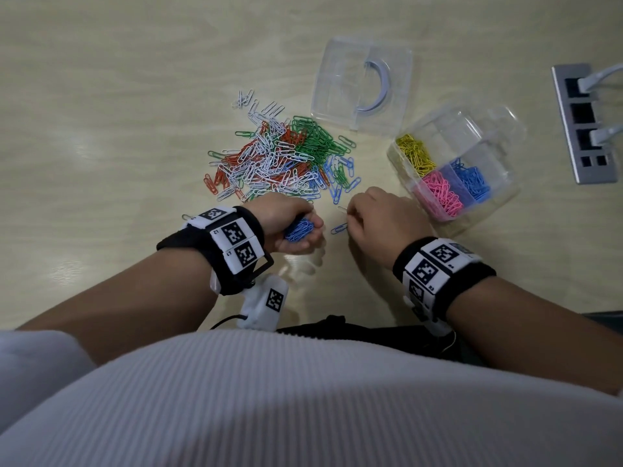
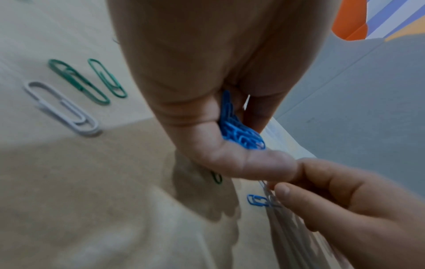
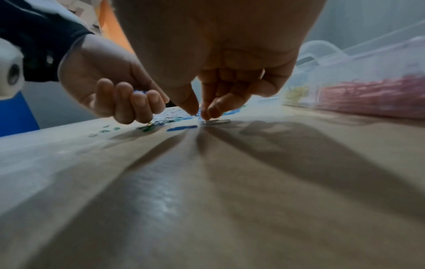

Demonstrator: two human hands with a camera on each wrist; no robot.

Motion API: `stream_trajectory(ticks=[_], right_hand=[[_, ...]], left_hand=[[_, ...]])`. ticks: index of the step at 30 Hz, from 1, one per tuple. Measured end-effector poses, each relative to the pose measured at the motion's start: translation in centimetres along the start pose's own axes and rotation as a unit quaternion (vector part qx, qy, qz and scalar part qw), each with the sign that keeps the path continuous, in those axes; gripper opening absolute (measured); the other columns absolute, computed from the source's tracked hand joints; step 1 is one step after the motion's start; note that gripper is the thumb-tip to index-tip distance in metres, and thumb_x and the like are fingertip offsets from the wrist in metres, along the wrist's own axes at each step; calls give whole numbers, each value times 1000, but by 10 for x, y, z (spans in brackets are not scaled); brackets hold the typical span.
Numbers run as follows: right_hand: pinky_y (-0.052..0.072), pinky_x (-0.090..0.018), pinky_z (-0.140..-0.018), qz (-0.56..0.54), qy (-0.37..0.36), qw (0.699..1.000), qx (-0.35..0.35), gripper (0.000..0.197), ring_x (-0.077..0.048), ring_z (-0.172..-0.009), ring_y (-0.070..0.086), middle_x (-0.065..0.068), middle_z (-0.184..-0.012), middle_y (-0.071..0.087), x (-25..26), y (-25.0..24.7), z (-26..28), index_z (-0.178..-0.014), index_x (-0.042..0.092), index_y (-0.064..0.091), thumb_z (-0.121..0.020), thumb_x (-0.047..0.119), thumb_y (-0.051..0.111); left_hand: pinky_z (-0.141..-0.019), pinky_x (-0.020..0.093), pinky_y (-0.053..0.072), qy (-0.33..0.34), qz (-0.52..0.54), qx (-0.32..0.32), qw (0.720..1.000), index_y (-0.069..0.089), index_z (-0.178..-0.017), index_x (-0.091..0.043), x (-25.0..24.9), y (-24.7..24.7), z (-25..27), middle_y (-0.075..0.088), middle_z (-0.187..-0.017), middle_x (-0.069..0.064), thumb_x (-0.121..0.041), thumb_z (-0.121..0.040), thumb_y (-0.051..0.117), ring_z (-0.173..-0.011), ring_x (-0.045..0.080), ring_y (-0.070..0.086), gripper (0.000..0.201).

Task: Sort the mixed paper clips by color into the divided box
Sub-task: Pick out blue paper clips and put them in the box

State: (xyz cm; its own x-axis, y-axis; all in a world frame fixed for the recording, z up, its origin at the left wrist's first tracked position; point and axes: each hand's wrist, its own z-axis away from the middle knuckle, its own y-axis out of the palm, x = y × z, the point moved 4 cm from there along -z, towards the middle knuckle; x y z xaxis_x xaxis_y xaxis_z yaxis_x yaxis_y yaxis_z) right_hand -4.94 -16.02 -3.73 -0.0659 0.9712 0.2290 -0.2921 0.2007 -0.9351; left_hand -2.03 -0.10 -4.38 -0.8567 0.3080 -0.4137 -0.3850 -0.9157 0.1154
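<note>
Partly done: box [image 1: 505,193] holds yellow, pink, blue; mixed pile [image 1: 279,160] remains on counter [image 1: 118,129]. Left hand [image 1: 290,227] grip closed around blue clips [image 1: 300,229]; right hand [image 1: 381,220] pinching a pale clip [image 1: 342,209].

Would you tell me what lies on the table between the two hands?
In the head view, one loose blue clip lies on the table between the left hand and the right hand.

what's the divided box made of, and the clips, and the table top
Divided box: clear, glossy plastic; the clips inside show through its walls.
Paper clips: likely wire with a coloured coating; thin bent loops, smooth.
Table: pale wood-grain top, likely laminate; a soft sheen reflects the light.
</note>
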Motion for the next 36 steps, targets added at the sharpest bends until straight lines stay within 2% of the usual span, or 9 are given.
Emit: stream_trajectory(ticks=[6,14,16,19,23,26,29,33,36], right_hand=[[45,-37,-74,-20,35,999,-14,29,-31,-94,57,-8,-113,53,-11,-4,-24,-123,20,52,-97,15,41],[34,-35,-69,76,12,997,28,22,-33,-99,56,-14,-113,54,-9,-9,-36,-115,8,52,-96,16,43],[38,-34,-69,43,19,999,26,20,-33,-94,58,-10,-108,56,-7,-13,-34,-108,13,56,-94,23,47],[46,-31,-71,-114,-24,993,18,8,-20,-80,56,3,-90,53,7,-22,-28,-87,23,58,-88,31,56],[41,-27,-71,-175,-123,976,37,11,-12,-77,50,6,-87,53,30,-27,-25,-93,21,67,-87,23,58],[44,-31,-73,-155,-20,988,-5,18,-21,-86,57,-1,-93,59,17,-25,-34,-95,18,65,-91,29,52],[43,-34,-74,-52,79,995,20,36,-28,-93,58,-7,-100,58,2,-16,-43,-103,14,59,-91,47,52],[43,-34,-77,-26,72,996,43,34,-31,-102,57,-11,-110,57,8,-8,-49,-110,12,55,-90,40,56],[38,-33,-70,-17,59,997,56,21,-33,-100,58,-15,-110,57,16,-8,-51,-106,9,56,-91,24,53]], left_hand=[[-46,19,53,-8,-14,-9,1000,59,-82,-7,-1,3,-1,63,-65,9,-23,-101,38,-50,13,60,33],[-48,20,54,-9,-5,-9,1000,59,-86,-7,-7,4,-4,63,-68,10,-23,-101,38,-53,15,59,30],[-50,22,56,-4,-4,-12,1000,59,-85,-5,-8,5,-5,64,-68,11,-22,-101,38,-55,16,61,31],[-63,28,59,7,-1,-11,1000,62,-90,-3,-10,7,-9,65,-73,12,-20,-100,41,-61,18,64,29],[-72,35,58,20,9,-11,1000,62,-95,-1,-12,9,-11,64,-82,14,-15,-96,47,-68,21,63,20],[-66,27,57,-2,26,10,1000,59,-87,-5,-11,9,-10,62,-72,11,-21,-101,40,-59,16,60,28],[-62,26,56,-12,15,1,1000,58,-83,-5,-9,5,-9,63,-69,12,-22,-102,36,-58,16,59,33],[-70,30,56,1,-10,-6,1000,60,-83,-5,-7,5,-8,64,-76,15,-22,-101,37,-60,18,60,34],[-66,29,56,7,-19,-15,1000,60,-81,-5,-8,3,-8,62,-70,13,-21,-100,38,-58,18,60,34]])
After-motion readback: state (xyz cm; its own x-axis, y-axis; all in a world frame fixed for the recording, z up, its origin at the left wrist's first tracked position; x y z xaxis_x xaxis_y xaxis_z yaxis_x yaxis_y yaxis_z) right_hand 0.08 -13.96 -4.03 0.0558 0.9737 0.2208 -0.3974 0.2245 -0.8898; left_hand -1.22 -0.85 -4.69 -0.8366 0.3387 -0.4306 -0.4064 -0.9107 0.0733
